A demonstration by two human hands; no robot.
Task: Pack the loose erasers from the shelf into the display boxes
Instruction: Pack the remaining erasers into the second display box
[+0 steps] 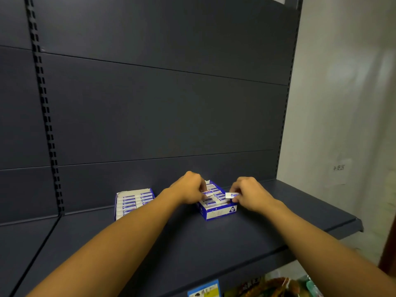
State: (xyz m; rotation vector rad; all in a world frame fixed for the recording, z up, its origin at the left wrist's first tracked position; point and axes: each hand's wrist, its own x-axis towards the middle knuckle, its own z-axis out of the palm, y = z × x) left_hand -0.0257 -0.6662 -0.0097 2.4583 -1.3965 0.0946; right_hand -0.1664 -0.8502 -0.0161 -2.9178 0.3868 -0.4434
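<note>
The dark shelf (278,211) carries the whole job, and apart from two display boxes and the hands its surface shows no scattered erasers, so by the look of it the packing is close to its end.

At about nine o'clock from the hands stands the left display box (134,202), well apart from them and untouched. Its rows of blue-and-white erasers look tight from end to end; it reads as finished.

The right display box (216,207) sits between the two hands and is the one being filled. Most of its rows are in, though a dark gap shows near its front right corner, at roughly five o'clock inside the box.

The left hand (190,188) lies over the box's nine o'clock side, fingers curled down onto the packed erasers; whether it pinches one or only steadies the row cannot be told.

The right hand (249,194), at three o'clock, pinches a single loose eraser (231,195) between thumb and fingertips, held just above the box's right edge.

What seems left is seating this eraser, probably into that gap.
</note>
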